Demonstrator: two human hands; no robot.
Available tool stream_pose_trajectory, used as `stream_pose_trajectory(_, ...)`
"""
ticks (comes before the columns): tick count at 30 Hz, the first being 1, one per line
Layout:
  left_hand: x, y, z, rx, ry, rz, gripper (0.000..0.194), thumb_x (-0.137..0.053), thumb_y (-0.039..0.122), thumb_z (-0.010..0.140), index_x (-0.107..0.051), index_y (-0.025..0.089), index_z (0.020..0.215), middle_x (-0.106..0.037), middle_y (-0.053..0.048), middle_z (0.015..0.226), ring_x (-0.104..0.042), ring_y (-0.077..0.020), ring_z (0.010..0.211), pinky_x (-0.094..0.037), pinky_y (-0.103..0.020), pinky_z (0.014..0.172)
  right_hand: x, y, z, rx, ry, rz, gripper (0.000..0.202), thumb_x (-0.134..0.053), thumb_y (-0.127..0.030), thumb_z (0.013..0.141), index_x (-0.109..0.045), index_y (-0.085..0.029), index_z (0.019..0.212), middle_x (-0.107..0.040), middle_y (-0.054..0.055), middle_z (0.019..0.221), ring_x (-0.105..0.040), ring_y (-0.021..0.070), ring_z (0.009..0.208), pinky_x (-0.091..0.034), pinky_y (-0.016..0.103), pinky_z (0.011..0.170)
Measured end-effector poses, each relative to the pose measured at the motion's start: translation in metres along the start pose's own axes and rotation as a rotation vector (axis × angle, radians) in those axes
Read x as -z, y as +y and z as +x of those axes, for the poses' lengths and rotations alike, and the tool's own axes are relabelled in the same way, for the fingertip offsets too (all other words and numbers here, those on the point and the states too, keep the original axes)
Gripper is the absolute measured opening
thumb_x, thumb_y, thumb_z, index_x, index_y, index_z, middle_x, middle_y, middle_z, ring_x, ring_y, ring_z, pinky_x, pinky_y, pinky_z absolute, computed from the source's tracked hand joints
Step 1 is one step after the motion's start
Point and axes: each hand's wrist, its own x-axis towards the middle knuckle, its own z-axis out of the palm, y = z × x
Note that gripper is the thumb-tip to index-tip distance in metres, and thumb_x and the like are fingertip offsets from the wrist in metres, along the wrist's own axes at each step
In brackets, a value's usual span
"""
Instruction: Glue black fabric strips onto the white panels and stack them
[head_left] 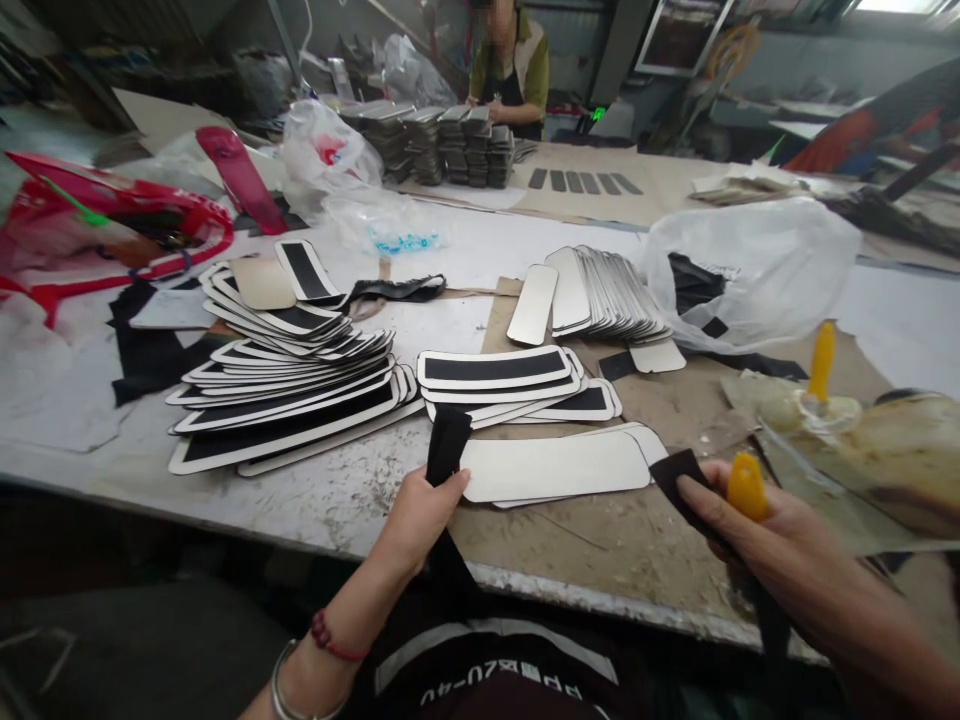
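Note:
My left hand [421,515] is closed on a black fabric strip [448,447] at the left end of a white rounded board [555,465]. Below that hand, the strip hangs past the table edge. My right hand [784,530] pinches a black strip end [684,478] by the board's right end and also grips a yellow handle [748,488], whose far part is hidden. Whether both hands hold one strip cannot be told. Just behind the white board lie boards with black centres [495,370]. A large fanned pile of similar boards [289,420] is to the left.
Plain white boards [600,300] stand fanned at the back right, beside a clear plastic bag [757,265]. A glue-smeared container [892,450] with a yellow-handled tool [823,360] is at the right. Across the table, a person [517,70] works behind stacked pieces [450,140].

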Motion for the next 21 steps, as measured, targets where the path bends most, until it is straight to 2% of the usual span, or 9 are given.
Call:
stream_pose_trajectory(4, -0.004, 0.005, 0.009, 0.027, -0.12, 0.009, 0.036, -0.064, 0.043, 0.061, -0.038, 0.021, 0.049, -0.034, 0.006, 0.041, -0.026, -0.0073, 0.039, -0.02, -0.023, 0.042, -0.008, 0.002, 0.006, 0.083, -0.254, -0.228, 0.035, -0.052, -0.053, 0.079, -0.06, -0.02, 0.071, -0.058, 0.002, 0.064, -0.052, 0.0171, 0.059, -0.041, 0.026, 0.054)
stream_pose_trajectory(6, -0.005, 0.007, 0.012, 0.042, -0.177, 0.024, 0.037, -0.065, 0.043, 0.059, -0.037, 0.021, 0.048, -0.034, 0.006, 0.04, -0.026, -0.0072, 0.039, -0.019, -0.023, 0.042, -0.021, -0.011, 0.012, 0.134, -0.376, -0.283, 0.035, -0.05, -0.05, 0.082, -0.058, -0.02, 0.066, -0.058, 0.0, 0.062, -0.05, 0.0156, 0.056, -0.037, 0.025, 0.053)
stream_pose_trajectory(10, -0.004, 0.011, 0.017, 0.077, -0.264, 0.05, 0.036, -0.066, 0.045, 0.059, -0.041, 0.02, 0.05, -0.037, 0.005, 0.042, -0.029, -0.0082, 0.04, -0.022, -0.024, 0.043, -0.062, -0.049, 0.035, 0.22, -0.617, -0.321, 0.028, -0.053, -0.037, 0.082, -0.053, -0.019, 0.061, -0.054, -0.001, 0.059, -0.045, 0.0125, 0.053, -0.029, 0.023, 0.05)
stream_pose_trajectory(12, -0.003, 0.013, 0.018, 0.096, -0.29, 0.055, 0.037, -0.064, 0.046, 0.062, -0.042, 0.02, 0.05, -0.037, 0.005, 0.042, -0.03, -0.0084, 0.041, -0.024, -0.024, 0.043, -0.081, -0.063, 0.05, 0.212, -0.672, -0.346, 0.025, -0.056, -0.032, 0.08, -0.052, -0.019, 0.059, -0.052, -0.002, 0.055, -0.042, 0.0113, 0.051, -0.027, 0.022, 0.048)
stream_pose_trajectory(15, -0.001, 0.014, 0.02, 0.124, -0.321, 0.056, 0.036, -0.062, 0.046, 0.065, -0.042, 0.019, 0.05, -0.038, 0.005, 0.043, -0.03, -0.0083, 0.041, -0.024, -0.024, 0.044, -0.102, -0.069, 0.069, 0.147, -0.737, -0.321, 0.027, -0.057, -0.031, 0.078, -0.049, -0.018, 0.055, -0.047, -0.004, 0.05, -0.038, 0.01, 0.046, -0.024, 0.022, 0.045)
stream_pose_trajectory(18, 0.001, 0.015, 0.022, 0.151, -0.345, 0.054, 0.035, -0.059, 0.043, 0.067, -0.042, 0.019, 0.049, -0.038, 0.005, 0.043, -0.031, -0.0085, 0.042, -0.025, -0.024, 0.045, -0.114, -0.068, 0.078, 0.093, -0.798, -0.261, 0.029, -0.055, -0.032, 0.078, -0.045, -0.018, 0.053, -0.043, -0.005, 0.047, -0.036, 0.0089, 0.045, -0.023, 0.021, 0.045)
stream_pose_trajectory(21, 0.002, 0.016, 0.025, 0.179, -0.363, 0.05, 0.035, -0.058, 0.043, 0.068, -0.042, 0.019, 0.049, -0.037, 0.005, 0.044, -0.031, -0.0087, 0.042, -0.025, -0.024, 0.045, -0.122, -0.066, 0.082, 0.074, -0.806, -0.261, 0.031, -0.055, -0.032, 0.077, -0.043, -0.018, 0.052, -0.04, -0.006, 0.046, -0.033, 0.0082, 0.044, -0.021, 0.022, 0.044)
